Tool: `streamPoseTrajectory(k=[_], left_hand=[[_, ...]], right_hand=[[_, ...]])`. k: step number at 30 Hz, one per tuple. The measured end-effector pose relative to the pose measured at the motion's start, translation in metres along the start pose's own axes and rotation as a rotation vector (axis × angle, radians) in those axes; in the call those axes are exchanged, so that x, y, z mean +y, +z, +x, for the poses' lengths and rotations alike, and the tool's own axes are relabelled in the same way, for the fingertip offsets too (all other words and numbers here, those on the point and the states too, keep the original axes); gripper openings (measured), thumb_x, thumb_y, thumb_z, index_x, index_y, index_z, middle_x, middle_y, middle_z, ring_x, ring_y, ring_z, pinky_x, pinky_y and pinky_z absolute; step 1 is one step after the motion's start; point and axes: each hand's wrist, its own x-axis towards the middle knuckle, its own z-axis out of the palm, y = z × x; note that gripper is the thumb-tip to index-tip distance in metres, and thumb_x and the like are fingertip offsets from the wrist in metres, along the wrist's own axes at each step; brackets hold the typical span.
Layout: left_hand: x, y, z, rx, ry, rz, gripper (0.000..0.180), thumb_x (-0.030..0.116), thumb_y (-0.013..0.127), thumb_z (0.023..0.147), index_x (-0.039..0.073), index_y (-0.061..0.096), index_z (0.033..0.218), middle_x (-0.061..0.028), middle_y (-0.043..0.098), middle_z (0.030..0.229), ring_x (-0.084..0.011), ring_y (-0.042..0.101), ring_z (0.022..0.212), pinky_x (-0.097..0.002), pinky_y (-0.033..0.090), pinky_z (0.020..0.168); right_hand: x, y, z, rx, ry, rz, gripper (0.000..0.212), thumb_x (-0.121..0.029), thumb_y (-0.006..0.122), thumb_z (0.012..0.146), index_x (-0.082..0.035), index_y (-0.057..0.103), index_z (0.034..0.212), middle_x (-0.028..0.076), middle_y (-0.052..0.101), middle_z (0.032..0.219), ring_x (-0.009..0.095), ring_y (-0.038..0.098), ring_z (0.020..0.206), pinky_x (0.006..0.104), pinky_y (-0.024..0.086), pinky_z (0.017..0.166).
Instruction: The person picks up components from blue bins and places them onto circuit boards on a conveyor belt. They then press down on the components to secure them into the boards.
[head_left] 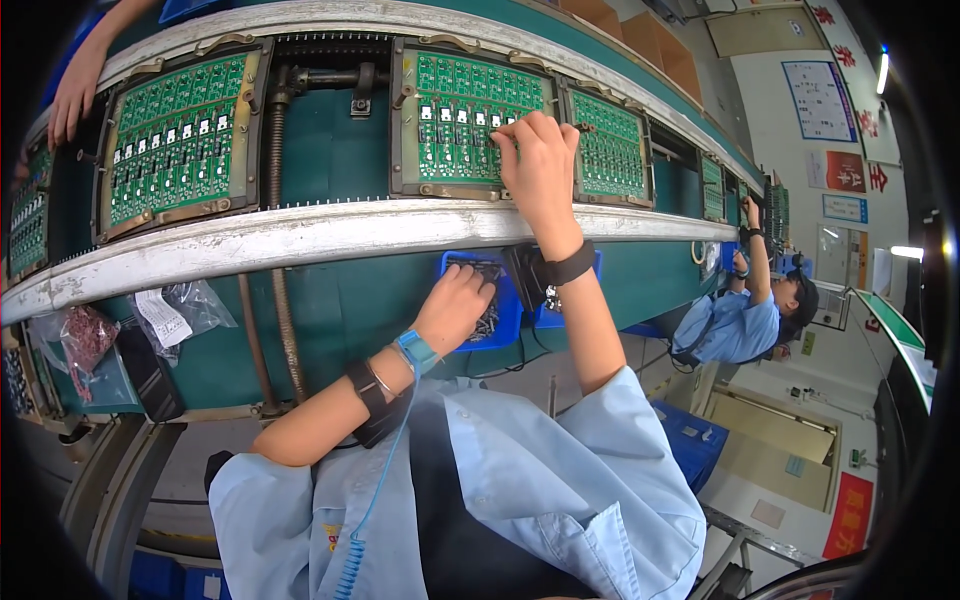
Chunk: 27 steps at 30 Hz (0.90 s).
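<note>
My right hand [541,163] is over a green circuit board panel [428,88] in a framed carrier. Its thumb and forefinger pinch close to the panel's right part, and whatever is between them is too small to make out. White and dark parts stand in a row across this panel. Lower down, my left hand [456,303] reaches into a blue bin [511,318] of small dark components [487,328]. Its fingers are curled down among them, so their tips are hidden. A blue wrist strap [414,350] with a coiled cord is on my left wrist.
More board panels [180,140] [609,147] sit along the line, behind a pale metal rail [330,235]. Plastic bags [195,310] and a dark phone-like object [150,370] lie at left. Another person's hand [75,100] is at upper left; a co-worker [735,325] works at right.
</note>
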Motion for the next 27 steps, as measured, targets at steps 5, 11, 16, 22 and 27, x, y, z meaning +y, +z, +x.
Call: streamPoseTrajectory(k=[5, 11, 16, 22, 27], left_hand=[[0.001, -0.001, 0.000, 0.006, 0.001, -0.001, 0.024, 0.004, 0.066, 0.066, 0.005, 0.062, 0.090, -0.0087, 0.061, 0.089, -0.0245, 0.056, 0.093, -0.0342, 0.042, 0.086], [0.004, -0.002, -0.001, -0.007, -0.001, -0.025, 0.024, 0.003, 0.066, 0.066, 0.006, 0.062, 0.090, -0.0084, 0.061, 0.089, -0.0245, 0.055, 0.093, -0.0341, 0.042, 0.086], [0.004, 0.003, -0.004, 0.006, 0.001, -0.016, 0.023, 0.003, 0.065, 0.067, 0.006, 0.062, 0.089, -0.0083, 0.061, 0.089, -0.0246, 0.055, 0.093, -0.0343, 0.042, 0.086], [0.003, 0.002, -0.001, 0.028, 0.010, -0.017, 0.023, 0.003, 0.064, 0.067, 0.006, 0.063, 0.090, -0.0083, 0.061, 0.088, -0.0244, 0.055, 0.093, -0.0341, 0.042, 0.086], [0.004, 0.002, 0.002, 0.009, 0.007, -0.016, 0.023, 0.004, 0.064, 0.068, 0.005, 0.063, 0.091, -0.0084, 0.061, 0.089, -0.0243, 0.055, 0.093, -0.0342, 0.042, 0.085]], right_hand=[[0.002, -0.008, 0.005, -0.052, -0.068, 0.009, 0.004, -0.011, 0.071, 0.080, -0.008, 0.070, 0.081, 0.005, 0.060, 0.079, 0.023, 0.057, 0.079, 0.0368, 0.036, 0.079], [0.008, -0.016, 0.010, -0.111, -0.087, 0.055, 0.006, -0.012, 0.072, 0.078, -0.008, 0.073, 0.081, 0.003, 0.061, 0.079, 0.022, 0.057, 0.079, 0.0365, 0.035, 0.079], [0.007, -0.016, 0.010, -0.094, -0.085, 0.043, 0.008, -0.013, 0.074, 0.076, -0.007, 0.072, 0.081, 0.002, 0.062, 0.079, 0.021, 0.057, 0.079, 0.0364, 0.036, 0.079], [0.012, -0.012, 0.008, -0.060, -0.172, 0.039, 0.007, -0.012, 0.074, 0.076, -0.007, 0.070, 0.079, 0.002, 0.060, 0.079, 0.020, 0.056, 0.079, 0.0371, 0.037, 0.080], [0.013, -0.011, 0.003, -0.052, -0.214, 0.030, 0.007, -0.011, 0.073, 0.076, -0.007, 0.069, 0.079, 0.002, 0.059, 0.079, 0.020, 0.056, 0.079, 0.0373, 0.038, 0.082]])
